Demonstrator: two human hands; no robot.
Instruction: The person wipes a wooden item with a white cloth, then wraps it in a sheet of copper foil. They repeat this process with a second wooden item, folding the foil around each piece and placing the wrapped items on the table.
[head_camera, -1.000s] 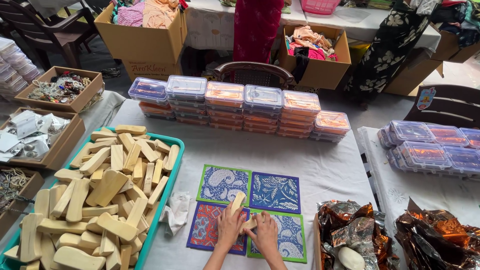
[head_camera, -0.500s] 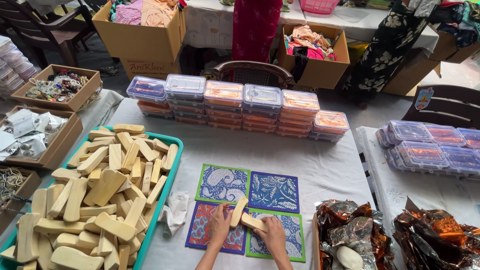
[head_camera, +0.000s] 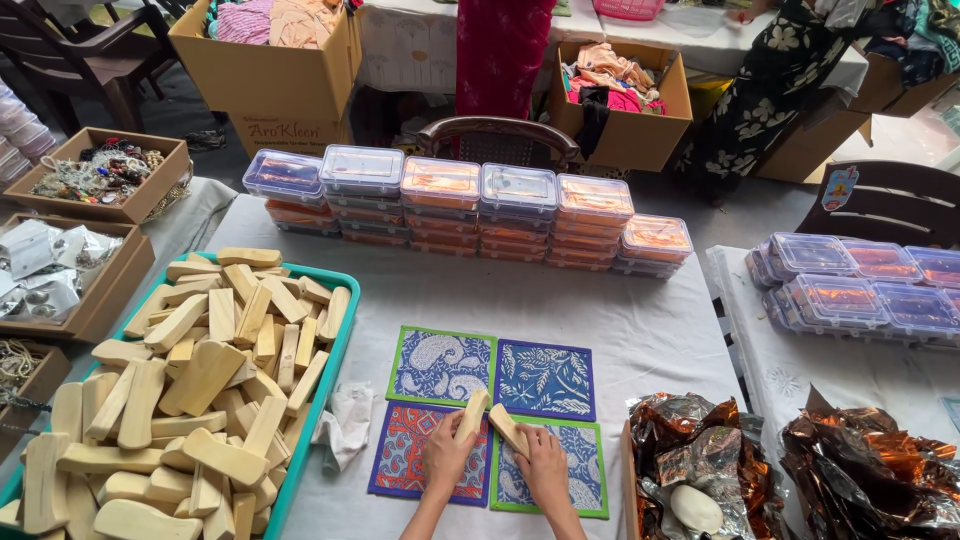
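- Wooden blocks, 2 pcs, are sitting at lower centre of frame: left block (head_camera: 471, 414) and right block (head_camera: 508, 429), tilted toward each other, top ends close; contact btwn them cannot be told.
- Left hand (head_camera: 446, 457) is gripping the left block, fingers curled round its lower part, hand resting over the red patterned mat (head_camera: 405, 447).
- Right hand (head_camera: 543, 466) is gripping the right block, fingers closed on its lower end, over the green-edged blue mat (head_camera: 570, 470).
- Two more mats are lying just above, edges touching: pale blue paisley mat (head_camera: 441, 365) at left, dark blue leaf mat (head_camera: 545, 378) at right. All 4 are forming a square on the white tablecloth (head_camera: 640, 320).
- Teal tray (head_camera: 335, 345) at lower left is holding a heap of similar pale wooden pieces (head_camera: 200, 380).
- Crumpled white cloth (head_camera: 345, 425) is lying btwn tray and mats.
- Stacked clear lidded boxes (head_camera: 440, 205) are standing in a row at upper centre; more such boxes (head_camera: 860, 290) at right.
- Foil wrappers (head_camera: 700, 460), copper-coloured, are sitting at lower right, just beside the mats.
- Cardboard boxes (head_camera: 270, 75) with clothing are standing at top of frame.
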